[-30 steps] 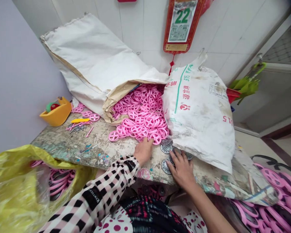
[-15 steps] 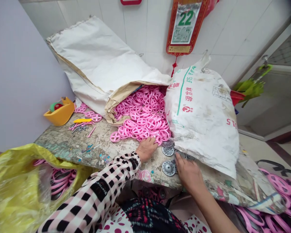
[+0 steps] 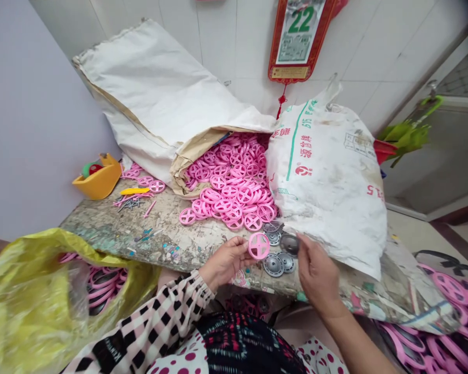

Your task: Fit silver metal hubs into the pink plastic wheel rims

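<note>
While my left hand point(image 3: 225, 263) holds a pink plastic spoked wheel point(image 3: 259, 245) up in half-curled fingers, my right hand point(image 3: 319, 275) pinches a round grey metal disc point(image 3: 289, 244) just above more grey metal discs point(image 3: 273, 265) on the worn, paint-stained tabletop point(image 3: 109, 227), right beside a heap of pink wheels point(image 3: 230, 182) spilling from a white woven sack point(image 3: 152, 93)

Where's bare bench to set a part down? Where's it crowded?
The worn bench top has a free patch between the metal pins and the loose pink plastic wheels. Crowded: the grey metal discs, between the left hand holding a pink wheel and the white woven sack.
</note>
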A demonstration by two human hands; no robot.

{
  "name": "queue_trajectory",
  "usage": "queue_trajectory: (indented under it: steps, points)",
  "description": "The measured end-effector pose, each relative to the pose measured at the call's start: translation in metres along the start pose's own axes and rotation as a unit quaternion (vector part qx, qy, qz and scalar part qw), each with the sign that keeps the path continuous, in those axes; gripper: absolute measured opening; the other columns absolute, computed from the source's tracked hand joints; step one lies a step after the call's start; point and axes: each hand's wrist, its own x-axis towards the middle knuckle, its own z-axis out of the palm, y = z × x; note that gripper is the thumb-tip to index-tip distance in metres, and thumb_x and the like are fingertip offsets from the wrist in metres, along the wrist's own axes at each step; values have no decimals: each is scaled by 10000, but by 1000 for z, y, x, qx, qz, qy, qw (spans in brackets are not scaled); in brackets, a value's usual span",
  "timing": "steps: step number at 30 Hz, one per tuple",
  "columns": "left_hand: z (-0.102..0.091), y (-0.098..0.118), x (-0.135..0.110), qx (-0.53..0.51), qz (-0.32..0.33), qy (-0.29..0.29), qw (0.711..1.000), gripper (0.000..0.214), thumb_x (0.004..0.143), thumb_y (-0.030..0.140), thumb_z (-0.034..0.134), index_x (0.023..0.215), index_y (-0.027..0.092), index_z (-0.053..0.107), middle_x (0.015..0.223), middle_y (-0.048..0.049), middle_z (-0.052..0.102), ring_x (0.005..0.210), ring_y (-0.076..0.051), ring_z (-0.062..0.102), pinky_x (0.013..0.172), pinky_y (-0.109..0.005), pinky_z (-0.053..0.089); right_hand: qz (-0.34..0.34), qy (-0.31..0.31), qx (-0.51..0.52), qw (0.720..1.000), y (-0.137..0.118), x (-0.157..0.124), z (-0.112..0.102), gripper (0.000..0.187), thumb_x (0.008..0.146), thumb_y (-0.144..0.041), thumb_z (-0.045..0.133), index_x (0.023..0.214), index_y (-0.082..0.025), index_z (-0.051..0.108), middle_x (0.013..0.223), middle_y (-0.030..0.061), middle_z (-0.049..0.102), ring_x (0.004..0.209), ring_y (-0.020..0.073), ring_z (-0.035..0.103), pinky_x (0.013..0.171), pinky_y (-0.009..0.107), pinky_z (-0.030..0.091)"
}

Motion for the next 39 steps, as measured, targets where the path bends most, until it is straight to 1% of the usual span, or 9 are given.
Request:
queue_trajectory:
  steps: [4, 8, 12, 19, 24, 30, 32, 35, 39]
  points:
    - [15, -8, -16, -70, -28, -21, 997, 301, 724, 270, 725, 905, 172, 506, 877, -43, 648, 780, -154, 653, 765, -304, 513, 1, -40, 125, 991, -40, -3, 14, 329, 930, -192, 365, 1229, -174, 502, 1025, 108, 644, 927, 193, 605, 822, 349, 499]
    - [22, -12, -22, -44, 5, 29, 999, 346, 679, 240, 753, 942, 169, 539, 823, -14, 642, 662, -118, 630, 635, -245, 516, -29, -107, 145, 983, -54, -16, 21, 359, 925, -198, 362, 1254, -196, 506, 1046, 125, 603, 975, 212, 561, 847, 389, 485]
    - [20, -11, -22, -32, 21, 33, 999, 364, 639, 260, 778, 896, 161, 540, 767, -1, 632, 604, -110, 608, 578, -236, 509, 73, -93, 180, 976, -56, -11, 10, 367, 906, -292, 432, 1248, -196, 521, 1086, 133, 549, 997, 220, 533, 841, 382, 474]
    - [22, -8, -27, 10, 21, -30, 999, 385, 661, 304, 766, 924, 161, 525, 884, -31, 643, 707, -134, 632, 630, -257, 520, 235, -208, 330, 890, -50, 5, -4, 358, 821, -415, 535, 1072, -176, 623, 879, 54, 644, 758, 170, 583, 702, 290, 475]
    - [24, -11, -30, 64, 32, -6, 997, 383, 640, 344, 759, 861, 162, 505, 793, -3, 628, 617, -116, 602, 560, -238, 497, 276, -235, 392, 846, -54, -1, 2, 324, 769, -398, 563, 1004, -182, 617, 914, 52, 654, 817, 186, 586, 761, 319, 458]
    - [20, -17, -27, 136, 28, 43, 989, 331, 609, 337, 722, 781, 172, 493, 676, 37, 561, 523, -92, 528, 473, -205, 430, 327, -232, 444, 801, -58, -14, 17, 287, 726, -433, 587, 863, -180, 575, 713, 7, 596, 659, 156, 530, 627, 275, 444]
    - [14, -18, -26, 198, 1, 38, 979, 296, 622, 330, 694, 771, 174, 491, 651, 40, 551, 506, -93, 513, 472, -208, 413, 312, -254, 433, 807, -55, -22, 17, 293, 749, -446, 569, 879, -183, 573, 718, 3, 596, 659, 154, 535, 619, 269, 448]
    - [-1, -16, -26, 347, -25, 9, 938, 262, 637, 274, 666, 846, 173, 545, 620, 45, 552, 514, -101, 509, 497, -211, 390, 217, -331, 351, 849, -51, -40, 8, 216, 836, -365, 500, 934, -206, 607, 828, 21, 631, 760, 165, 579, 696, 280, 467]
    - [-19, -8, -19, 476, 33, 32, 878, 291, 715, 264, 603, 993, 177, 594, 619, 47, 561, 546, -104, 501, 540, -212, 373, 50, -385, 168, 906, -49, -63, -9, 267, 902, -281, 434, 1094, -258, 618, 927, 47, 621, 822, 176, 598, 741, 289, 477]
